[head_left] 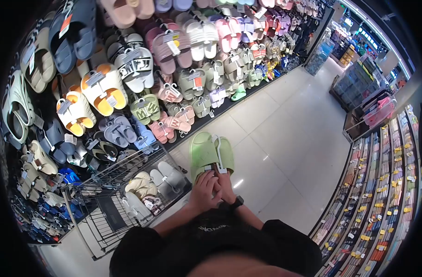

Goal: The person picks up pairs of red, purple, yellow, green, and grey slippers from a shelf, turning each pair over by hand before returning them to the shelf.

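Observation:
A pair of light green slide slippers [202,148] is held out in front of my body, joined by a white plastic hanger [218,154]. My left hand [205,190] is closed at their lower end, its fingers bent close to a small tag [208,169]. My right hand [226,187], with a dark watch [238,201] on the wrist, grips the same end from the right and partly beneath. The two hands touch each other, and some right fingers are hidden behind the left hand and slippers.
A metal shopping cart [107,210] stands at my left, holding several pairs of slippers, including a grey pair [167,179]. Beyond it, a wall rack displays hanging slippers [174,46]. Pale floor tiles [280,152] lie ahead. Shelves of small packaged goods [370,198] curve along the right.

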